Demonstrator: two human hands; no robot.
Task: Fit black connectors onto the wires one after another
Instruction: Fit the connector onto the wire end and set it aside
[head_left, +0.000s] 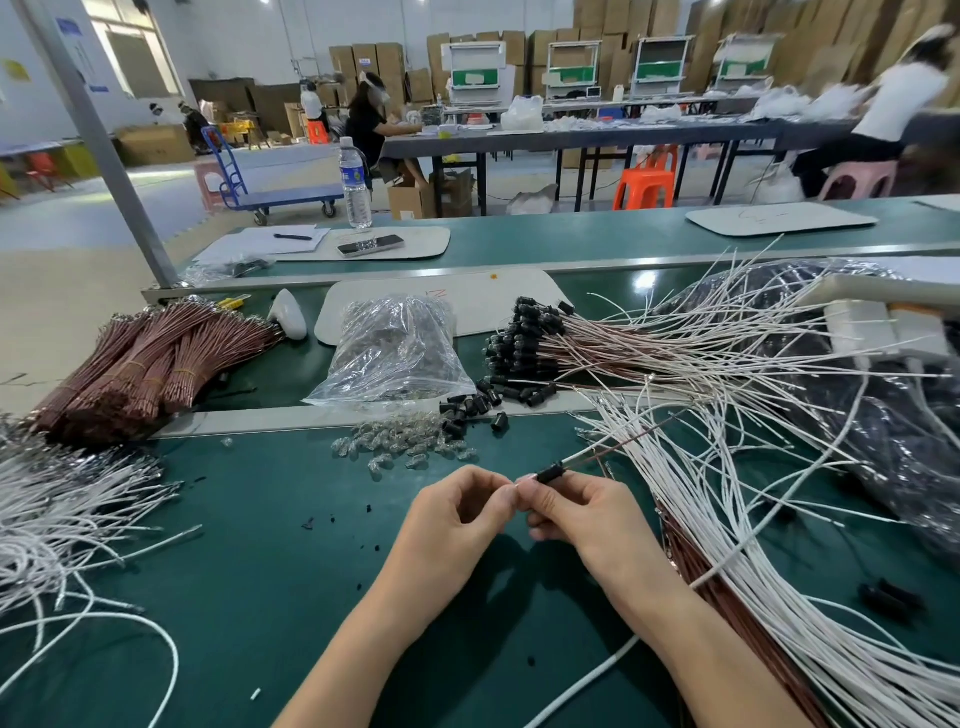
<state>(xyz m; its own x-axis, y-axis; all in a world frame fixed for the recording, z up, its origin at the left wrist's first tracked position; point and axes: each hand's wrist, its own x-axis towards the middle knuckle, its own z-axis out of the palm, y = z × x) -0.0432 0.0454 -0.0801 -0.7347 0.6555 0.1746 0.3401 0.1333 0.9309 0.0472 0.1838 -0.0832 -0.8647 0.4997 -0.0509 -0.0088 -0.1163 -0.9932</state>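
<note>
Fitting under way: one black connector (550, 474), in front of the plastic bag (395, 348), is pinched by the right hand's (582, 514) fingers, with two wires (613, 448) entering it. The left hand's (457, 512) fingers pinch its near end (anything between them is hidden). Next move, as judged: press it home. Loose connectors (470, 408) just beside the bag number roughly fifteen.

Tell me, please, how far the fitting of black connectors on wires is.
Done: a heap of brown and white wires already capped in black. In hand: the right hand holds one black plastic connector on a wire pair; the left hand pinches its tip. Left: loose black connectors, tied brown wire bundles, many bare white wires.
</note>
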